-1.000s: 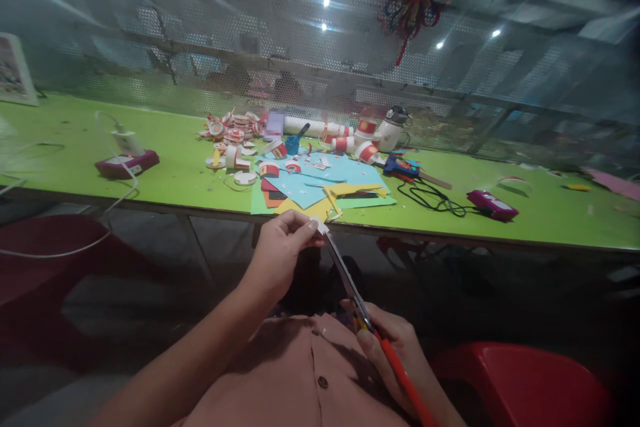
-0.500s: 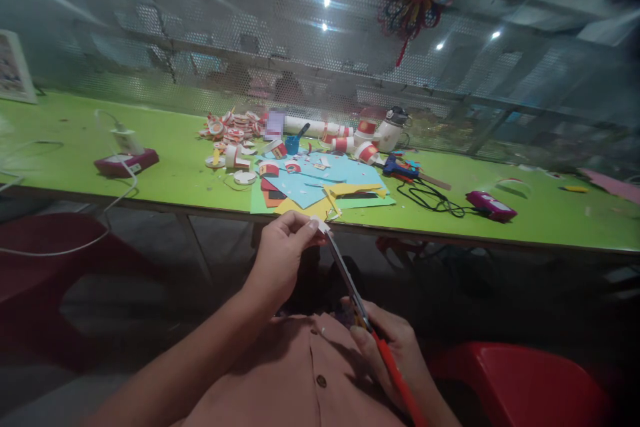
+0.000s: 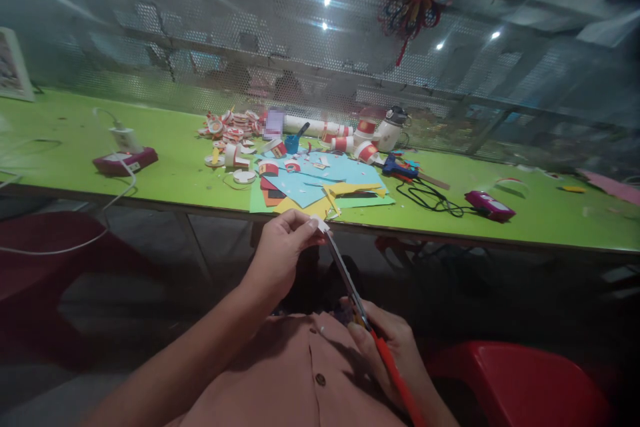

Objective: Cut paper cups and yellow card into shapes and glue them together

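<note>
Between the thumb and fingers of my left hand (image 3: 283, 247) is a small white piece of paper (image 3: 320, 223), held just in front of the table's edge. My right hand (image 3: 387, 340) is closed round a pair of scissors (image 3: 345, 271) with a red handle. The long metal blades point up and away from me, and their tips touch the paper's lower right edge. Past my hands, coloured paper sheets (image 3: 305, 188) in blue, yellow and green lie on the table with small scraps on top.
On the green table (image 3: 190, 187) are red-and-white paper cups (image 3: 343, 144), a pile of paper pieces (image 3: 235, 125), a blue glue gun (image 3: 400, 168) with a black cord and two purple power strips (image 3: 125, 161). Red stools (image 3: 515, 380) stand at both sides below.
Both hands, the paper and the scissors keep nearly the same places. Only a slight shift of the whole view shows.
</note>
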A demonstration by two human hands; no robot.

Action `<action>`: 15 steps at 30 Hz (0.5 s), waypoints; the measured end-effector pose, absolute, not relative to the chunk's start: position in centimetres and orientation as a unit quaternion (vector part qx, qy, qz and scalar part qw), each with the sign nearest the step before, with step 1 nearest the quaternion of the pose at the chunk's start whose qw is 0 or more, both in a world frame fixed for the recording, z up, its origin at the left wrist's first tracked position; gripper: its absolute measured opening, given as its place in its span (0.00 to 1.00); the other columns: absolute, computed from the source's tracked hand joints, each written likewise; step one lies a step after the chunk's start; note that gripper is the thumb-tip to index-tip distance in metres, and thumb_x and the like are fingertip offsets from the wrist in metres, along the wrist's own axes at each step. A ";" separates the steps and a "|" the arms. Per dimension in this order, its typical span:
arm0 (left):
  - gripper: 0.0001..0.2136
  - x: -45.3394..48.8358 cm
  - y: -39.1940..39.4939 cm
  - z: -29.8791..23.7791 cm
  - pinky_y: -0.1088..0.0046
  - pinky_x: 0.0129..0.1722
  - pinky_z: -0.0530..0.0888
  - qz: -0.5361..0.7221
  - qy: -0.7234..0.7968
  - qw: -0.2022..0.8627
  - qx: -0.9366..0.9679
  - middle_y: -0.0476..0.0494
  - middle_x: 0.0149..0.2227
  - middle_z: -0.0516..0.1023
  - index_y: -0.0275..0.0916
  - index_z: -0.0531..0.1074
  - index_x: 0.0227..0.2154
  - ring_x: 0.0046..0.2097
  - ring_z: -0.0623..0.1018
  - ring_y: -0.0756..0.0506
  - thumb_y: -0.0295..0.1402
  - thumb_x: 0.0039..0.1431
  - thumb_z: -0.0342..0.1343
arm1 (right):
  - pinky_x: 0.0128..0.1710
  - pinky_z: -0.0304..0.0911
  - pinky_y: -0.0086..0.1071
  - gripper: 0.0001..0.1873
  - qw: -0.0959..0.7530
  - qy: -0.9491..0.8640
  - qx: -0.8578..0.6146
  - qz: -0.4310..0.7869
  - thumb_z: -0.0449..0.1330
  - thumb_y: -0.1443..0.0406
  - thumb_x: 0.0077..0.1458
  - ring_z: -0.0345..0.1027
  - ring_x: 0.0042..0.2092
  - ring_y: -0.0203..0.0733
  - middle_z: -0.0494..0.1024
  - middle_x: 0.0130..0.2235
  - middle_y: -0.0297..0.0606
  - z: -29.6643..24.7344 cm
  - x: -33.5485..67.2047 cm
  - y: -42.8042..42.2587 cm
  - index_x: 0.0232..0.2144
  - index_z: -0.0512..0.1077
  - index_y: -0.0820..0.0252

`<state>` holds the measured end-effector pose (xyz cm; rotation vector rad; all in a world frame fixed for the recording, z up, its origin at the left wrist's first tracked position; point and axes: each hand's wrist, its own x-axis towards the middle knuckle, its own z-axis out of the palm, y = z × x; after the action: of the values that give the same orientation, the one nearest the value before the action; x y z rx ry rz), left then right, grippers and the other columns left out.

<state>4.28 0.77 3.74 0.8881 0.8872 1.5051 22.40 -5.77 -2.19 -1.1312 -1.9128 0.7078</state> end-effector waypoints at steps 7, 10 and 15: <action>0.08 4.3 0.9 3.7 0.75 0.33 0.72 0.636 0.379 0.556 0.378 0.47 0.24 0.76 0.35 0.68 0.23 0.29 0.77 0.50 0.33 0.48 0.61 | 0.31 0.65 0.28 0.15 0.391 -0.752 -0.456 0.272 0.55 0.59 0.56 0.72 0.32 0.41 0.78 0.30 0.39 -2.4 22.5 -5.8 0.38 0.75 0.64; 0.08 4.2 0.9 3.8 0.75 0.32 0.73 0.635 0.383 0.549 0.385 0.48 0.23 0.75 0.35 0.68 0.23 0.29 0.77 0.50 0.33 0.48 0.60 | 0.35 0.66 0.29 0.17 0.388 -0.753 -0.454 0.276 0.56 0.58 0.55 0.73 0.37 0.44 0.78 0.32 0.40 -2.5 22.7 -5.7 0.40 0.75 0.64; 0.08 3.6 1.0 4.0 0.73 0.34 0.73 0.615 0.367 0.562 0.414 0.47 0.24 0.75 0.35 0.69 0.21 0.30 0.76 0.50 0.32 0.49 0.60 | 0.33 0.66 0.29 0.22 0.374 -0.752 -0.447 0.307 0.55 0.54 0.55 0.72 0.34 0.43 0.77 0.31 0.41 -2.3 23.1 -5.7 0.43 0.75 0.64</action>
<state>3.59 0.96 3.98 0.9741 0.8647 1.4497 23.13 -5.65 -2.29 -1.1451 -1.9257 0.7862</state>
